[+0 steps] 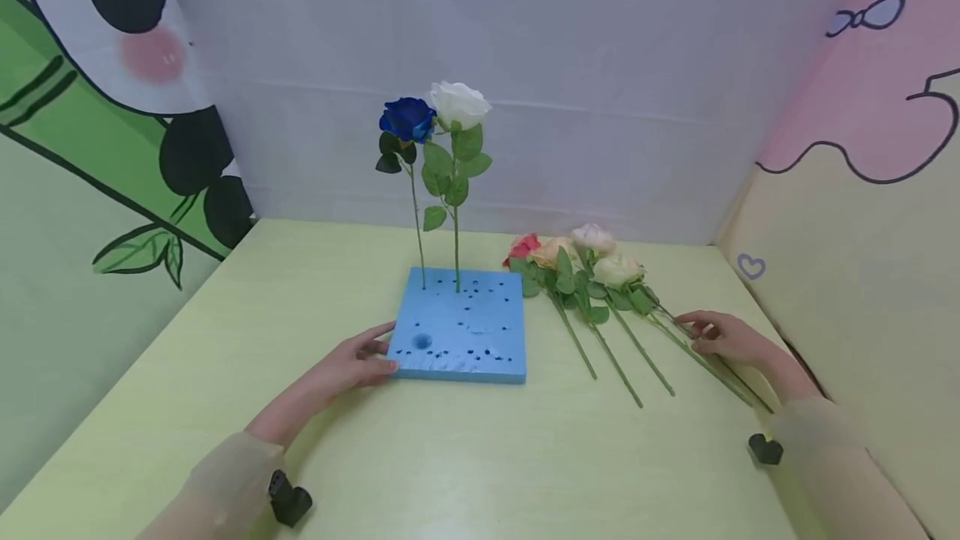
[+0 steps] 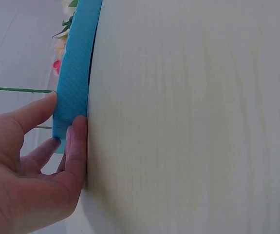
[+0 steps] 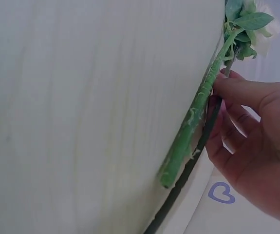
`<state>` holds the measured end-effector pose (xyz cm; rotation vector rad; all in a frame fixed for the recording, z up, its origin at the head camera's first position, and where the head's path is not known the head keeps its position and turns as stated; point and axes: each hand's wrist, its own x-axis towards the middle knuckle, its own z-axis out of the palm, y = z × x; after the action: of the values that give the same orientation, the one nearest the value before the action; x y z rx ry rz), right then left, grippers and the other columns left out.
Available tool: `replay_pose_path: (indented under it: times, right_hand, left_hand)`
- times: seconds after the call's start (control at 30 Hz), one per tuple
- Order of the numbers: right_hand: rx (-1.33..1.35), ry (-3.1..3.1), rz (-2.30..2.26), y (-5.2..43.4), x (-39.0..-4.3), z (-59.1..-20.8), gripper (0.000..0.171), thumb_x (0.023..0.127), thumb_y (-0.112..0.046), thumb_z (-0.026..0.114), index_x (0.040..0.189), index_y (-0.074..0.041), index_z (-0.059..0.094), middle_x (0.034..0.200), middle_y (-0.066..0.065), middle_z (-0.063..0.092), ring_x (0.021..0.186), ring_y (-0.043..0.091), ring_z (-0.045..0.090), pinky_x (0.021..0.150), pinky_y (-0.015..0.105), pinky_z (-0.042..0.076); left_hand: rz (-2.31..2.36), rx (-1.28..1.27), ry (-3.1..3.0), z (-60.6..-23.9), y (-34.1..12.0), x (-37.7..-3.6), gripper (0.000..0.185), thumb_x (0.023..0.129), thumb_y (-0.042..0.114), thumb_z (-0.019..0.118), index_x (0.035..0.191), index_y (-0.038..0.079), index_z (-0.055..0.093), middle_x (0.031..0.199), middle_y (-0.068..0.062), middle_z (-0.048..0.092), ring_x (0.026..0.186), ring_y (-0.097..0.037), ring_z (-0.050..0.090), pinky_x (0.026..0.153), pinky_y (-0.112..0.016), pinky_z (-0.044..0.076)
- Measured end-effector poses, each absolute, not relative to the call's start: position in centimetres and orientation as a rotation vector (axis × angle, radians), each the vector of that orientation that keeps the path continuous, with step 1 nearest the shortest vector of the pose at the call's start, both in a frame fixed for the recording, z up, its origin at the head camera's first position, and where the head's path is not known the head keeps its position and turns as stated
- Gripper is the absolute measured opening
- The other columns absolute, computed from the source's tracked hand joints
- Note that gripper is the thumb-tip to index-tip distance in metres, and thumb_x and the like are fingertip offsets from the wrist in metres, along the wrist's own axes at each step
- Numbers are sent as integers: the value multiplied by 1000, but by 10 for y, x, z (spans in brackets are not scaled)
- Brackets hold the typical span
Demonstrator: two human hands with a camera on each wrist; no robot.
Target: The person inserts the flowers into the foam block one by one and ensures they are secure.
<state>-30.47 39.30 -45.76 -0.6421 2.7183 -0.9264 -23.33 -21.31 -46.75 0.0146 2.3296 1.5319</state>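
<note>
Blue foam block (image 1: 465,338) lies on the bench (image 1: 570,473), left edge held by the left grip (image 1: 365,359). Right grip (image 1: 723,338) pinches a dark stem (image 3: 187,171) beside a green stem (image 3: 184,136). Apparent step: stem pickup. Next move likely calls for a lift without dragging its neighbour.

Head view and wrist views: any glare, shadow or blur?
Head: even light, soft pale sheen on the near table; left wrist: shadow on the table beside the left grip, blue block readable; right wrist: dim and hazy, white flower washed out, green stem clearer.
</note>
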Motion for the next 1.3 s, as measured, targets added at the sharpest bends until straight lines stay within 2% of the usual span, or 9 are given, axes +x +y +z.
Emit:
replay_pose_path:
  times: [0.23, 0.43, 0.7, 0.9, 1.13, 1.3]
  right_hand:
    - [-629, 2693, -885, 391, -310, -453, 46, 92, -2, 63, 135, 10, 51, 97, 15, 60, 75, 4, 57, 62, 21, 48]
    - [-623, 2662, -849, 391, -316, -449, 47, 92, -6, 65, 135, 8, 52, 95, 13, 65, 78, 5, 57, 63, 22, 49]
    - [-538, 2512, -911, 391, -319, -441, 54, 93, -5, 62, 142, 10, 43, 98, 17, 66, 67, 8, 54, 57, 24, 48]
    - [-473, 2471, -965, 388, -321, -436, 54, 94, -4, 59, 142, 12, 41, 100, 19, 67, 73, 9, 59, 61, 26, 53]
    - [-469, 2642, -935, 387, -321, -436, 46, 91, -1, 60, 134, 13, 51, 90, 16, 69, 67, 8, 56, 57, 23, 49]
    - [-434, 2751, -968, 387, -322, -432, 44, 93, -1, 59, 135, 10, 51, 93, 21, 67, 68, 8, 55, 60, 25, 52]
  left_hand:
    - [1528, 10, 2334, -468, -214, -233, 78, 91, 23, 71, 156, 15, 29, 139, -23, 48, 112, -25, 59, 95, -35, 58]
    - [1540, 8, 2324, -467, -213, -232, 77, 91, 22, 70, 156, 14, 30, 138, -23, 48, 111, -24, 59, 95, -35, 58]
    - [1547, 10, 2314, -468, -212, -231, 77, 92, 23, 70, 156, 15, 29, 138, -22, 48, 110, -24, 58, 95, -34, 58]
    - [1551, 5, 2312, -467, -213, -232, 78, 91, 22, 71, 156, 14, 29, 138, -23, 47, 111, -25, 58, 95, -34, 58]
    - [1530, 5, 2322, -467, -213, -232, 79, 91, 24, 71, 156, 15, 29, 139, -22, 46, 113, -26, 57, 96, -35, 57]
    - [1527, 5, 2325, -468, -213, -232, 78, 91, 24, 71, 156, 15, 29, 138, -22, 46, 112, -25, 57, 95, -35, 58]
